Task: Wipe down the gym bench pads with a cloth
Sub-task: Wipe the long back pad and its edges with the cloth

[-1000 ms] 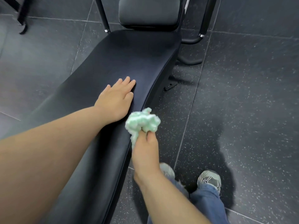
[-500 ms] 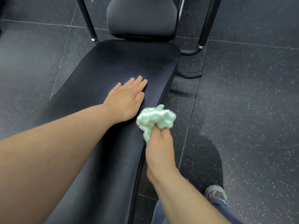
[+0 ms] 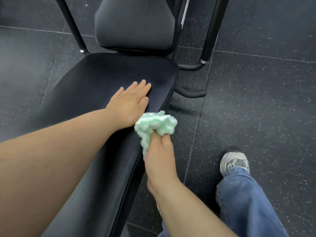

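Observation:
A long black bench pad (image 3: 95, 86) runs from the lower left up to the middle. A second, smaller dark pad (image 3: 135, 24) stands beyond its far end. My left hand (image 3: 130, 103) lies flat on the long pad near its right edge, fingers together and holding nothing. My right hand (image 3: 159, 161) grips a bunched green-and-white cloth (image 3: 156, 124) and presses it against the pad's right edge, just beside my left hand.
Black frame tubes (image 3: 212, 31) rise at the far end, and a curved foot bar (image 3: 189, 93) lies on the speckled dark rubber floor (image 3: 256, 108) to the right. My grey shoe (image 3: 234, 162) and jeans leg (image 3: 248, 202) stand on the floor at the lower right.
The view has moved closer to the bench's far end. Both hands have slid along the pad toward that end, the cloth keeping to the right edge. My right foot has stepped forward.

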The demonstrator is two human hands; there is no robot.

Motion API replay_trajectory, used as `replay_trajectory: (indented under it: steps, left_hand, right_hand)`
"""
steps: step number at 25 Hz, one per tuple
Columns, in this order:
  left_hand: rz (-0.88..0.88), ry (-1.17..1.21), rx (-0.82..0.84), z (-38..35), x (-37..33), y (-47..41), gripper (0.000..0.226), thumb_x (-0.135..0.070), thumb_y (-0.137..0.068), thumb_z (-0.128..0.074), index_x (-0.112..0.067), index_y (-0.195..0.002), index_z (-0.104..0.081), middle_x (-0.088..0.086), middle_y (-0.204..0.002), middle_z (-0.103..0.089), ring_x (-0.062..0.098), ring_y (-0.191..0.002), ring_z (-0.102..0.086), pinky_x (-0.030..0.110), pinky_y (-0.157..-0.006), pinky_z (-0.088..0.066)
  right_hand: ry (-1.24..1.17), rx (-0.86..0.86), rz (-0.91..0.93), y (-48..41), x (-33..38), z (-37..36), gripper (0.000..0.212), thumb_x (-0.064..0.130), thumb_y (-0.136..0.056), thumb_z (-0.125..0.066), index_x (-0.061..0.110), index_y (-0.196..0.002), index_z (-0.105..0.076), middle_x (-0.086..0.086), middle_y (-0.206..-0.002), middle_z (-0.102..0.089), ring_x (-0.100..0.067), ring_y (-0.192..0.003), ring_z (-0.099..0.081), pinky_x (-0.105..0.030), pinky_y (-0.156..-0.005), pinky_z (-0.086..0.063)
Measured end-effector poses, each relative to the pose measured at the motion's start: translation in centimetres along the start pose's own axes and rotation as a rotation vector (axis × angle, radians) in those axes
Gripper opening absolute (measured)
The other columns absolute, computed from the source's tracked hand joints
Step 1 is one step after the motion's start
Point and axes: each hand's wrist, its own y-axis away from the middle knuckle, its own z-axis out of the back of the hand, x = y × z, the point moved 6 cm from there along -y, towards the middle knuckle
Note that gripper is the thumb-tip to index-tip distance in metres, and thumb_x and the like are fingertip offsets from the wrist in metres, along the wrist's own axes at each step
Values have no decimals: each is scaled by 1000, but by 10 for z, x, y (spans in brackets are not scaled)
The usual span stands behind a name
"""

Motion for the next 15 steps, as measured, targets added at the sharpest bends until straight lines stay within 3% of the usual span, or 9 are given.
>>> replay_trajectory:
  steps: [2,5,7,9,10,12,15]
  left_hand:
    - [-12,-9,-8,-1,-5,-13,51,-24,-101,-20,-24,-151,-12,-7,-160,-6,11,-146,-2,38,-117,-2]
    - [-5,-5,-39,-1,-3,-32,50,-26,-101,-20,-27,-151,-13,-10,-160,-6,10,-146,-2,36,-118,-1]
    - [16,4,-40,0,0,-46,50,-26,-101,-19,-27,-151,-12,-10,-160,-5,10,-147,-1,35,-118,-1]
    - [37,-11,-49,0,-1,-66,50,-26,-101,-19,-25,-151,-13,-6,-160,-6,12,-147,-2,37,-118,-2]
    - [50,-26,-58,0,-1,-75,50,-26,-101,-18,-24,-151,-14,-3,-160,-6,13,-147,-2,38,-118,-3]
    - [88,-43,-74,2,-1,-91,50,-26,-101,-17,-23,-151,-13,-1,-160,-7,15,-147,-3,39,-117,-5]
    - [101,-53,-101,3,-2,-97,51,-27,-101,-17,-23,-151,-13,-1,-160,-7,15,-147,-5,38,-117,-6]
  right_hand:
    - [20,-79,6,-40,17,8,20,30,-99,-38,38,-107,-55,13,-89,-59,-3,-74,-51,-21,-67,-39]
    - [-64,-159,-72,-107,47,20,37,38,-99,-36,32,-134,-44,7,-110,-55,-12,-91,-50,-31,-85,-42]
    - [-76,-126,-94,-109,49,19,30,41,-98,-38,34,-125,-50,12,-99,-55,-9,-88,-51,-29,-79,-43]
    - [-7,-104,-133,-86,34,20,15,40,-98,-40,44,-97,-54,17,-88,-56,-5,-84,-52,-26,-76,-40]
    - [-6,-91,-166,-73,27,17,19,39,-99,-40,49,-88,-52,22,-87,-56,0,-84,-52,-25,-78,-39]
    - [-28,-60,-182,-65,14,14,25,36,-100,-38,53,-85,-49,27,-86,-54,7,-81,-50,-23,-79,-37]
    - [-68,-209,-202,-115,36,21,20,25,-100,-35,32,-94,-52,10,-77,-50,-7,-66,-44,-26,-64,-35]
